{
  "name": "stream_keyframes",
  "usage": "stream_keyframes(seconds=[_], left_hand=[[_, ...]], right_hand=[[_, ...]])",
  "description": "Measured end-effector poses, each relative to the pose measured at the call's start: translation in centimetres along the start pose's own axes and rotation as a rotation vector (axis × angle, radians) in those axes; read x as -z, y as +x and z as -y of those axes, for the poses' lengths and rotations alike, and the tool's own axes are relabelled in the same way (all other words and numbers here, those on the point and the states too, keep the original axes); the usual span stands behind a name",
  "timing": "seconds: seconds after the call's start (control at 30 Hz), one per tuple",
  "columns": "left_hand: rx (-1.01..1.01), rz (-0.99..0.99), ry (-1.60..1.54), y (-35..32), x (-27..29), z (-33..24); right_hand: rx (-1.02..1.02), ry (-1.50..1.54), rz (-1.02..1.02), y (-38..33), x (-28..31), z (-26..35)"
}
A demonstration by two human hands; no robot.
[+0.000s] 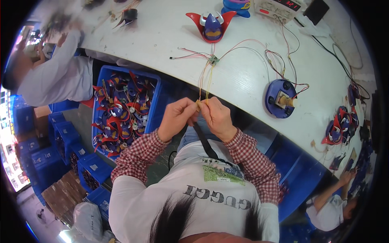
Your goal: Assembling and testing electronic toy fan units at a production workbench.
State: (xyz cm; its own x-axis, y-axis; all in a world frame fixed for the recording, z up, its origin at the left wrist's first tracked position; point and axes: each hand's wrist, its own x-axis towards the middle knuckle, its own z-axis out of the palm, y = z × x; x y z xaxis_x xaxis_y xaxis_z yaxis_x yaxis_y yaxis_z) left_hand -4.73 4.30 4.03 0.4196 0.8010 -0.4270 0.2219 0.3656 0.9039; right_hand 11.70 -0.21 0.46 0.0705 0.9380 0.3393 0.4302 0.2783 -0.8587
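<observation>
Head view shows me my left hand (175,117) and right hand (218,117) at frame centre, pinching one small tan part (198,105) on yellow wires (204,79) just off the white table (162,36) edge, blue bin (156,101) left.

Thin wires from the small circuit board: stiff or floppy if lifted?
Probably floppy: the wires curve loosely from the circuit board on the white table to both hands. Likely very light. They cross, so may tangle.
</observation>
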Motion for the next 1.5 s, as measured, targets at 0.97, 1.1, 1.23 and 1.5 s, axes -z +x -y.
stream_keyframes(seconds=[0.97, 1.1, 1.23, 1.5], left_hand=[[-0.575, 0.269, 0.834, 16.8, -0.6, -6.2], [-0.576, 0.282, 0.831, 16.7, -0.7, -6.4], [-0.568, 0.276, 0.843, 16.7, -0.8, -6.5], [-0.530, 0.275, 0.754, 16.9, -0.4, -6.3]], right_hand=[[-0.131, 0.126, 0.061, 1.7, 4.4, -1.3], [-0.184, 0.177, 0.095, 2.1, 4.8, -1.5], [-0.293, 0.226, 0.141, 2.2, 5.3, -1.4], [-0.296, 0.239, 0.142, 2.1, 5.2, -1.3]])
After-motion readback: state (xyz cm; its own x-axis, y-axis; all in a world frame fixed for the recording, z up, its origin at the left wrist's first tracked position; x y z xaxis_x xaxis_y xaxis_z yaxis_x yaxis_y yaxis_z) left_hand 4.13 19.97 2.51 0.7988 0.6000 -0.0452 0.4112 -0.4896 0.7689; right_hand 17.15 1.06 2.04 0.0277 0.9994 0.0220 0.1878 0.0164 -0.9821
